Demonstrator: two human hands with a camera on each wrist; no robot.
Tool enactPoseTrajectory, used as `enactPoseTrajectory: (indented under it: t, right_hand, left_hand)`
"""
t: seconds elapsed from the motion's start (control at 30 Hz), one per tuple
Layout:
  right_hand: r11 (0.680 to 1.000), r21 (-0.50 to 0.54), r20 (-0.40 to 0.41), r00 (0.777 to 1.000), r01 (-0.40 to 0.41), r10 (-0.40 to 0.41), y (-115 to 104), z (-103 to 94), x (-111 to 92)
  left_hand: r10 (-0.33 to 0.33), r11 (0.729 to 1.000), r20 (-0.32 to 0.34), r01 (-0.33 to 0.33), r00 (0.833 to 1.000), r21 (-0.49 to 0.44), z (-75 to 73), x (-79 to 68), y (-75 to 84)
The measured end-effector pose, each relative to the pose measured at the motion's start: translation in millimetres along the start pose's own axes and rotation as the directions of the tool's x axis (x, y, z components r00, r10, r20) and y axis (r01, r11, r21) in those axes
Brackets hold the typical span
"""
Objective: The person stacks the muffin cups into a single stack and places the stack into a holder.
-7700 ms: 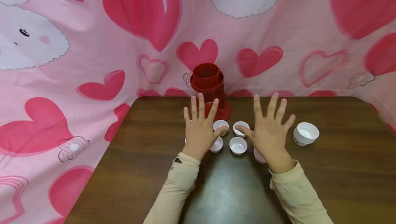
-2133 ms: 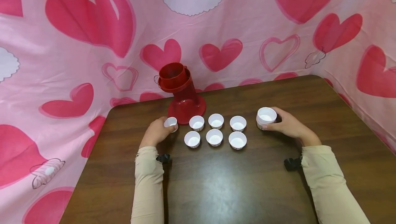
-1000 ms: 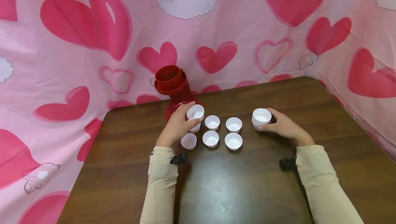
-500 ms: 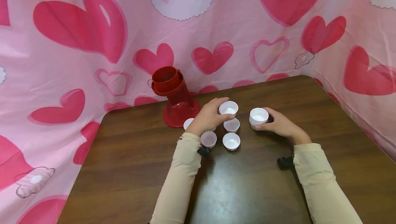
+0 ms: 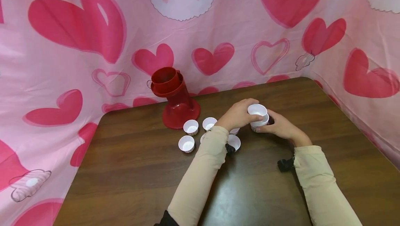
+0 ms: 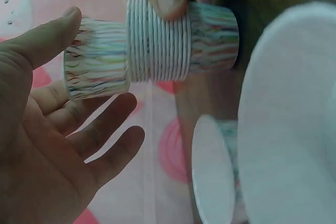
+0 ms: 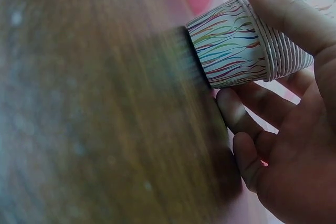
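Note:
My left hand (image 5: 240, 115) grips a small white paper baking cup (image 5: 257, 110) between thumb and fingers, right at the top of a stack of baking cups (image 7: 231, 45). Around that stack my right hand (image 5: 283, 127) curls its thumb and fingers, keeping it upright on the table. Wavy coloured lines cover the cups' sides. In the left wrist view, the held cup (image 6: 97, 59) meets the packed rims of the stack, with the right thumb on those rims. Several single cups stand in two rows left of the stack, some partly hidden by the left forearm.
A red plastic stand (image 5: 180, 113) with a red round container (image 5: 164, 80) on top is at the back of the brown table (image 5: 131, 170). Single cups, such as a front-left cup (image 5: 186, 144), stand before it. A pink heart-print cloth (image 5: 200, 42) hangs behind.
My left hand has picked up the leftmost cup and carried it right, over the other cups, to the stack. My right hand has gone from spread fingers to holding the stack.

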State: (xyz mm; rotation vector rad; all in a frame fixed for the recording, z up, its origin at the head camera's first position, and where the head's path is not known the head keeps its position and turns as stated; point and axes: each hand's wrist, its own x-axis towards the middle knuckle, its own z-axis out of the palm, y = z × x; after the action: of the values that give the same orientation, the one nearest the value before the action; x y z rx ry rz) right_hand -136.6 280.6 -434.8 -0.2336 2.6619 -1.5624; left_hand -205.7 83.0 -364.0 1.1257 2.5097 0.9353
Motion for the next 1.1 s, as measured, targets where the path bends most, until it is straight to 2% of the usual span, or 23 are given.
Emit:
enactPoseTrajectory:
  t: [0.17,0.37,0.53,0.7,0.8,0.9,1.0,1.1]
  right_hand:
    - [1.000,0.007,0.000,1.000,0.002,-0.002,-3,1.4,3]
    - [1.000,0.001,0.004,1.000,0.015,-0.015,-7,2.3,6]
    - [0.999,-0.024,-0.013,1.000,0.027,-0.028,-8,1.6,9]
    - [0.998,-0.051,-0.016,0.999,0.034,-0.035,-7,-0.4,8]
    - [0.998,-0.056,-0.010,0.999,0.031,-0.032,-6,-1.8,6]
    - [0.998,-0.060,-0.003,1.000,0.025,-0.026,-3,-2.4,3]
    - [0.997,-0.070,0.001,1.000,0.021,-0.021,-1,-2.3,0]
    - [0.997,-0.073,0.004,1.000,0.024,-0.023,1,-1.8,-1]
  left_hand:
    - [-0.017,0.999,-0.006,0.017,1.000,-0.035,5.6,3.7,1.5]
    - [-0.056,0.998,0.009,0.056,0.998,-0.005,10.3,2.4,-0.3]
    - [-0.121,0.989,0.045,0.116,0.992,0.087,11.8,0.9,0.5]
    - [-0.197,0.958,0.048,0.182,0.979,0.221,14.2,0.5,8.1]
    - [-0.224,0.942,0.034,0.207,0.974,0.265,16.9,1.3,11.9]
    - [-0.226,0.926,0.034,0.203,0.974,0.319,20.3,-0.9,13.1]
    - [-0.194,0.916,0.047,0.164,0.980,0.366,23.2,-7.6,11.3]
    - [-0.122,0.941,0.063,0.095,0.991,0.325,19.9,-18.6,9.1]
